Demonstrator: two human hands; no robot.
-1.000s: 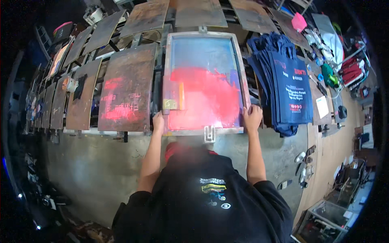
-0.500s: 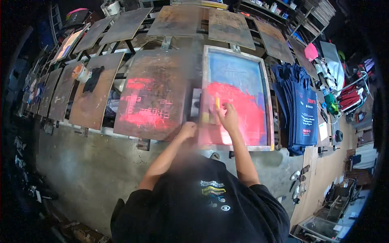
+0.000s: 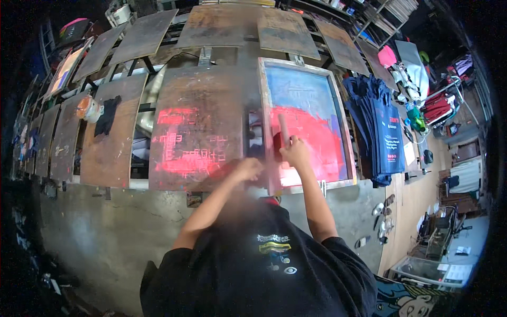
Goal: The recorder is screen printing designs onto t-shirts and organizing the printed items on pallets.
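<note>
Head view, right of centre: right hand point(image 3: 294, 151), fingers curled round squeegee point(image 3: 284, 128); left hand point(image 3: 248, 170), fingers unreadable. Even pressure seems wise.

See wood-framed screen point(image 3: 340, 127), blue mesh point(image 3: 303, 87) up top, red ink point(image 3: 317, 137) lower pt; squeegee-like bar point(image 3: 283, 127) w/in frame, L side.
</note>
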